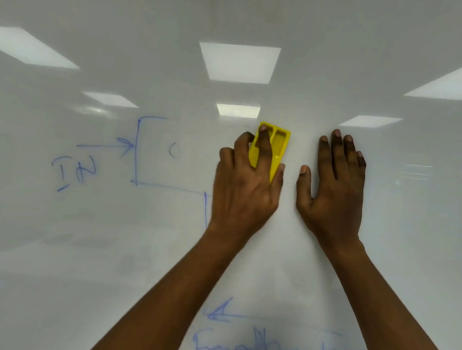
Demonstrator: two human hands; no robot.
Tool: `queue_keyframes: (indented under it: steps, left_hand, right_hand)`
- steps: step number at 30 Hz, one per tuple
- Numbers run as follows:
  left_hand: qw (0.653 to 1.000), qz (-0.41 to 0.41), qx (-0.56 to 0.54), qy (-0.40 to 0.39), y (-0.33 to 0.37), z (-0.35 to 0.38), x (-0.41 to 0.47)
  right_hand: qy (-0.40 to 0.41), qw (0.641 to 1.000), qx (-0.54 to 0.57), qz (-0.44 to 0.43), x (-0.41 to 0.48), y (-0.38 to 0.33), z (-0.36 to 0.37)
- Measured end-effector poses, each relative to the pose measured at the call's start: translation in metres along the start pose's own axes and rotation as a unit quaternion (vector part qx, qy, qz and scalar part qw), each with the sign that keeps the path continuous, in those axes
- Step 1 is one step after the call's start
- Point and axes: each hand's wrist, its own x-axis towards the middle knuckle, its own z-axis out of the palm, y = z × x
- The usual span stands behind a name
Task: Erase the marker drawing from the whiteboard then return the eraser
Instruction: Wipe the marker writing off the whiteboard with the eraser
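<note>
— Left hand grips the yellow eraser against the whiteboard, long axis pointing up-right; right hand lies flat, fingers spread, empty.

— Remaining blue drawing?

— Mostly leftward of the eraser hand, so it's nearer.

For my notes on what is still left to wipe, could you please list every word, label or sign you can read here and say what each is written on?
"IN": blue marker on the whiteboard, left of the drawn box, below an arrow.
"Feedback": blue marker on the whiteboard at the bottom, smeared and blurred; probable reading only.
A lone curved stroke inside the box: not readable as a letter.
The yellow eraser in the left hand: no visible label.
</note>
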Motion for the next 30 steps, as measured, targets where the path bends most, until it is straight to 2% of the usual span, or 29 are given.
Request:
queue_keyframes:
  steps: [2, 6, 8, 10, 12, 14, 16, 17, 19, 21, 23, 24, 25, 27, 28, 29, 30]
  left_hand:
    - [0.999, -0.023, 0.010, 0.022, -0.025, -0.005, 0.010]
    - [0.973, -0.221, 0.038, 0.054, -0.079, -0.018, 0.039]
    - [0.965, -0.249, 0.057, 0.055, -0.076, -0.016, 0.044]
    - [0.979, -0.194, 0.036, 0.041, -0.049, -0.015, 0.042]
    - [0.997, -0.063, 0.028, 0.021, -0.016, -0.011, 0.031]
    - [0.998, 0.047, 0.040, 0.005, -0.001, -0.006, 0.022]
    - [0.997, 0.058, 0.043, 0.019, -0.014, -0.007, 0.026]
    - [0.999, 0.021, 0.042, 0.028, -0.027, -0.009, 0.029]
    - [0.992, -0.102, 0.059, 0.054, -0.058, -0.015, 0.037]
    - [0.966, -0.235, 0.067, 0.082, -0.085, -0.017, 0.046]
    - [0.950, -0.294, 0.053, 0.094, -0.082, -0.016, 0.051]
    - [0.957, -0.275, 0.033, 0.089, -0.068, -0.017, 0.050]
    - [0.972, -0.222, 0.007, 0.074, -0.051, -0.017, 0.044]
    - [0.999, -0.036, -0.004, 0.041, -0.019, -0.010, 0.021]
    - [0.998, 0.051, 0.004, 0.026, -0.010, -0.007, 0.009]
    - [0.995, 0.098, 0.007, 0.019, -0.009, -0.005, 0.003]
    - [0.994, 0.109, 0.001, 0.024, -0.015, -0.005, 0.002]
  right_hand:
    - [0.003, 1.000, 0.005, 0.000, 0.000, 0.001, 0.000]
    - [0.010, 1.000, -0.007, 0.002, -0.001, -0.003, 0.001]
    - [0.013, 1.000, -0.019, 0.003, -0.001, -0.005, 0.001]
    - [0.014, 1.000, -0.025, 0.004, -0.001, -0.006, 0.002]
    - [0.014, 1.000, -0.027, 0.001, -0.001, -0.005, 0.001]
    - [0.011, 1.000, -0.017, 0.000, 0.000, -0.002, 0.000]
    - [0.008, 1.000, -0.003, 0.002, 0.000, 0.001, -0.001]
    - [0.007, 1.000, 0.002, 0.004, 0.000, 0.002, -0.001]
    - [0.005, 1.000, 0.005, 0.008, 0.000, 0.000, 0.000]
    - [0.005, 1.000, -0.002, 0.011, -0.001, -0.003, 0.001]
    - [0.003, 1.000, -0.013, 0.013, -0.001, -0.006, 0.002]
    - [0.002, 1.000, -0.017, 0.013, -0.001, -0.006, 0.002]
    - [0.001, 1.000, -0.019, 0.012, -0.001, -0.007, 0.001]
    - [0.000, 1.000, -0.017, 0.010, 0.000, -0.005, -0.001]
    - [-0.002, 1.000, -0.013, 0.010, 0.000, -0.004, -0.002]
    - [-0.004, 1.000, -0.007, 0.010, 0.001, -0.003, -0.003]
    - [-0.004, 1.000, -0.002, 0.009, 0.001, -0.002, -0.004]
